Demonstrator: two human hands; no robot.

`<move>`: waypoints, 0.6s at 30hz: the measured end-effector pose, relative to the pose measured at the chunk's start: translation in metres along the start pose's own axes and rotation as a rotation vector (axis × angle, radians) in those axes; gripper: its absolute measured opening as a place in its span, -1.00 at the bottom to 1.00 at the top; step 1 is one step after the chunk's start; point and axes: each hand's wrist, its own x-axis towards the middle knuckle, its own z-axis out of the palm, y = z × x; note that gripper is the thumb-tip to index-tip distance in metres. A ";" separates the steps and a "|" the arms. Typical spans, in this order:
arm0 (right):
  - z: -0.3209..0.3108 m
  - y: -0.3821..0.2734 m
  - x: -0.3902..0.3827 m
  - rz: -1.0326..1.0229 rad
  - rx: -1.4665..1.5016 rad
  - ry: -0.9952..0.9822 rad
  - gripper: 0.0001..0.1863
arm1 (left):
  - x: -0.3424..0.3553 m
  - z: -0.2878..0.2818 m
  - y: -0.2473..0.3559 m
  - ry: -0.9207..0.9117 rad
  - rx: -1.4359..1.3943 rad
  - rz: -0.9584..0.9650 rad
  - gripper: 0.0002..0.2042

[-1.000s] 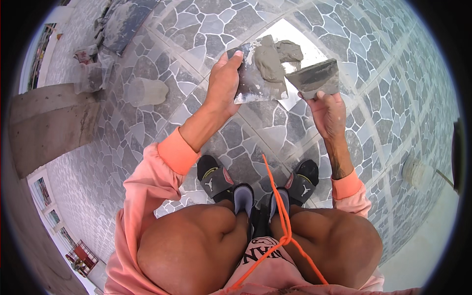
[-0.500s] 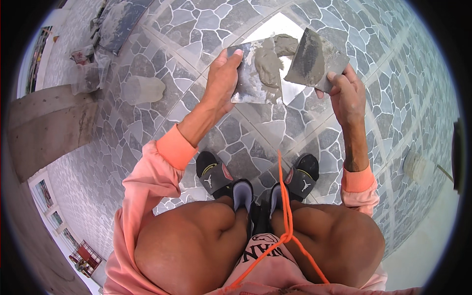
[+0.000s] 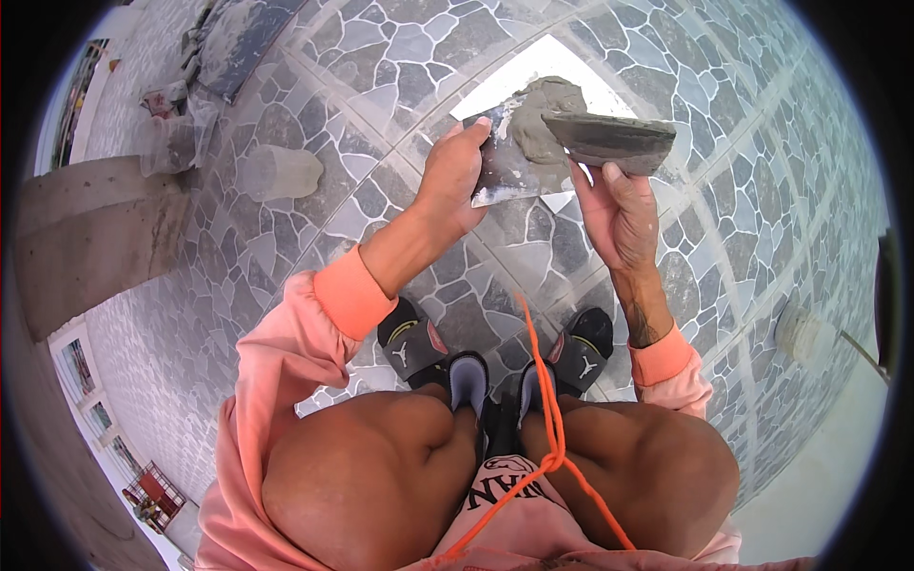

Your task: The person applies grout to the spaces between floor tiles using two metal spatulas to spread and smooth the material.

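Note:
My left hand (image 3: 453, 175) is closed on the edge of a flat mortar-smeared plate (image 3: 499, 175), its thumb lying on top. Wet grey mortar (image 3: 545, 107) is heaped on the plate's far and right part. In my right hand (image 3: 624, 211) is a dark flat rectangular blade (image 3: 614, 145), gripped at its near edge and tilted. Its left end touches or nearly touches the mortar. Beneath both pieces a white square sheet (image 3: 547, 59) shows on the floor, partly covered by them.
Stone-patterned tiles (image 3: 419, 43) cover the floor. A translucent plastic container (image 3: 281, 173) lies to the left, beyond a concrete block (image 3: 100, 238). A pale tub (image 3: 804, 331) with a stick stands at right. My sandalled feet (image 3: 419, 347) are just below the work.
My right hand has moved left and nearer, turning the blade level and bringing its end to the mortar. My left hand has shifted slightly right with the plate.

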 end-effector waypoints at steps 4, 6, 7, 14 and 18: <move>-0.011 0.007 0.002 -0.104 -0.138 -0.061 -0.60 | -0.007 0.009 0.003 0.045 -0.013 0.019 -0.83; -0.013 0.010 0.000 -0.149 -0.184 -0.063 -0.64 | -0.011 0.014 0.005 0.079 0.001 0.014 -0.83; -0.015 0.016 0.001 -0.248 -0.290 -0.109 -0.67 | -0.013 0.015 0.006 0.116 -0.003 0.012 -0.79; -0.028 0.017 -0.010 -0.491 -0.773 -0.081 -0.74 | -0.014 0.019 0.010 0.174 -0.004 0.022 -0.76; -0.043 -0.004 -0.016 -0.438 -1.022 -0.155 -0.72 | -0.014 0.015 0.021 0.166 0.051 0.044 -0.73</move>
